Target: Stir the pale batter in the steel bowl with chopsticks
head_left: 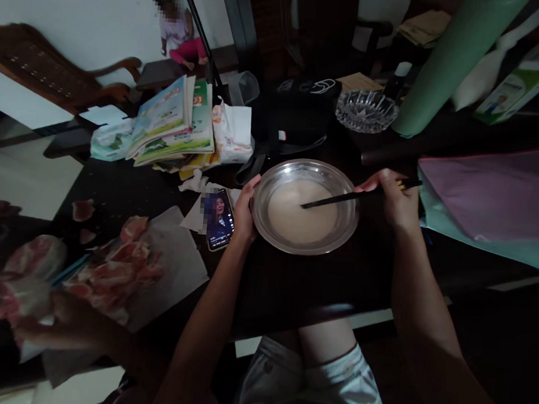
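Note:
A shiny metal bowl [341,189] sits on the dark table [319,282] in front of me, filled with a pale, creamy batter [296,220]. My left hand [245,209] grips the bowl's left rim. My right hand [392,197] is closed on a pair of dark chopsticks [340,199] whose tips dip into the batter near the bowl's middle. A phone [219,219] with a lit screen lies flat just left of my left hand.
A stack of books [172,124] and a tissue pack [232,133] lie behind the phone. Pink fruit peel [122,271] is heaped on paper at left, where another person's hand [34,307] works. A glass ashtray [366,110], a green roll [456,55] and a purple folder [501,191] lie right.

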A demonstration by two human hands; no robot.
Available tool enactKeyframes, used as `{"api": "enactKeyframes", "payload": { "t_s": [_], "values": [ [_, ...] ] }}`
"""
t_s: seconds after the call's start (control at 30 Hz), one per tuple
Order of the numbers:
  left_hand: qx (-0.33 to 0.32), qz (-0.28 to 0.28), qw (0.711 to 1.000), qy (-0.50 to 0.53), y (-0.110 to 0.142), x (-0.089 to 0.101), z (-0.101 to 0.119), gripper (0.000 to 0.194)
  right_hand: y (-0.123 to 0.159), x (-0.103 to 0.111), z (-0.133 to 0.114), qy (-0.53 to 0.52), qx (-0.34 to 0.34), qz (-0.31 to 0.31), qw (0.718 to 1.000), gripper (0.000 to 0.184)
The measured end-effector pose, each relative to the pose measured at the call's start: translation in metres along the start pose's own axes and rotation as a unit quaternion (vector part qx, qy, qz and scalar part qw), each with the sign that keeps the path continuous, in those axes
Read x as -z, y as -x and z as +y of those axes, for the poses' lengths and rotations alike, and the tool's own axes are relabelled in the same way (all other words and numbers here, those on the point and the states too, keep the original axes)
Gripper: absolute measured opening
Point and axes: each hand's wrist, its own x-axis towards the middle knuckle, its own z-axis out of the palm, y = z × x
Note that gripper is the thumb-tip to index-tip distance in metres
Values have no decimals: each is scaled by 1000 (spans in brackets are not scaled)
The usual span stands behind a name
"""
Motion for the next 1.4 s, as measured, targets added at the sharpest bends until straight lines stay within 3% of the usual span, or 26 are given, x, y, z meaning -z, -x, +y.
{"api": "enactKeyframes", "payload": {
  "t_s": [0.07,0.23,0.37,0.47,0.63,0.8,0.9,1.07,1.27,1.4],
  "values": [
    [2,11,999,-38,3,0,3,38,1,0,-1,-16,1,0,1000,45],
    [-57,54,969,-233,19,0,13,31,3,-2,-1,-6,-13,-92,996,41],
    [-112,54,918,-376,47,-1,23,33,1,0,-1,9,-13,-31,999,44],
    [-113,46,897,-426,69,-2,28,35,1,1,0,7,-13,-19,1000,44],
    [-83,19,895,-439,91,-4,34,37,4,-3,2,-1,-25,-72,997,39],
    [-69,5,898,-435,97,-3,38,40,2,1,-1,14,-11,-34,999,41],
    [-63,-9,896,-440,97,-2,39,42,3,1,-2,19,-2,-25,1000,41],
    [-66,-7,901,-428,95,0,37,42,3,-5,2,2,-17,-103,995,37],
    [-62,7,913,-403,89,0,35,38,-1,3,3,-1,-8,-7,1000,44],
    [-68,8,909,-411,82,-1,36,35,2,1,2,-6,-23,-69,997,41]
  ]
}}
